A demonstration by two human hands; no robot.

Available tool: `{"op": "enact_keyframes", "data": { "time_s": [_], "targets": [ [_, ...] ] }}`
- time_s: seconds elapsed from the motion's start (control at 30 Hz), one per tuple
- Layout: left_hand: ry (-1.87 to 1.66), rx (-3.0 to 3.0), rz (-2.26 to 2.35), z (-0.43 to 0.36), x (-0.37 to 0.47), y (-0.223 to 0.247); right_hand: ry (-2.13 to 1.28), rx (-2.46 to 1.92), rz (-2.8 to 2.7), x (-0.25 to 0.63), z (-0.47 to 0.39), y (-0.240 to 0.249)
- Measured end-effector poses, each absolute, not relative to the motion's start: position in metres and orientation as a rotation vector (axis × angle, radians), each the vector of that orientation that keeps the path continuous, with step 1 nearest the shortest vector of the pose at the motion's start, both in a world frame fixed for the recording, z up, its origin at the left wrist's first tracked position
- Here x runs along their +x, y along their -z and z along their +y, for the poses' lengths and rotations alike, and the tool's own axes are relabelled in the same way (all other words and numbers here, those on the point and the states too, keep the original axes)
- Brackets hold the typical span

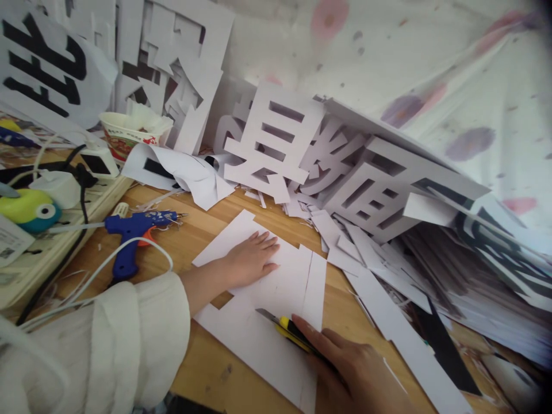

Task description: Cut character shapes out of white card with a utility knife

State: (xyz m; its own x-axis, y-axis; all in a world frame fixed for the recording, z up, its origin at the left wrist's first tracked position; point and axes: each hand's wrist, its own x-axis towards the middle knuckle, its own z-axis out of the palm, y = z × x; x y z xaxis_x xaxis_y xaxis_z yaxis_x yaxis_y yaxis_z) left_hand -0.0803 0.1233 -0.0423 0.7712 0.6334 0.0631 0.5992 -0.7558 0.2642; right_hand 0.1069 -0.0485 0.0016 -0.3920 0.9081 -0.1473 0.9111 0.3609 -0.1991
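Observation:
A white board (276, 339) with notched edges lies flat on the wooden table, a long line running down its right part. My left hand (251, 260) rests flat on the board's upper half, fingers stretched out. In my right hand (356, 368), at the lower right, is a yellow and black utility knife (297, 335). Its blade is out and points up and left over the middle of the board. Whether the tip touches the surface I cannot tell. The right fingers are wrapped round the handle, and the palm side is hidden.
Left of the board lies a blue glue gun (129, 236) with a white cord, beside a power strip (64, 247) full of plugs. A paper bowl (129, 132) stands behind. Large cut-out white characters (276, 132) lean along the back. White board offcuts (388, 310) litter the right side.

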Motion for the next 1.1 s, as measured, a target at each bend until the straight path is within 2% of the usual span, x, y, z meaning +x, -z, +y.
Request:
{"op": "enact_keyframes", "data": {
  "time_s": [0.4, 0.67, 1.1],
  "targets": [
    [-0.189, 2.752, 0.966, 0.123, -0.080, 0.040, 0.091, 1.407, 2.542, 0.097, -0.037, -0.024],
    [-0.158, 2.785, 0.907, 0.123, -0.083, 0.038, 0.014, 1.301, 2.524, 0.107, -0.037, -0.029],
    [-0.155, 2.799, 0.911, 0.122, -0.083, 0.039, 0.047, 1.439, 2.659, 0.140, -0.059, -0.029]
  ]
}}
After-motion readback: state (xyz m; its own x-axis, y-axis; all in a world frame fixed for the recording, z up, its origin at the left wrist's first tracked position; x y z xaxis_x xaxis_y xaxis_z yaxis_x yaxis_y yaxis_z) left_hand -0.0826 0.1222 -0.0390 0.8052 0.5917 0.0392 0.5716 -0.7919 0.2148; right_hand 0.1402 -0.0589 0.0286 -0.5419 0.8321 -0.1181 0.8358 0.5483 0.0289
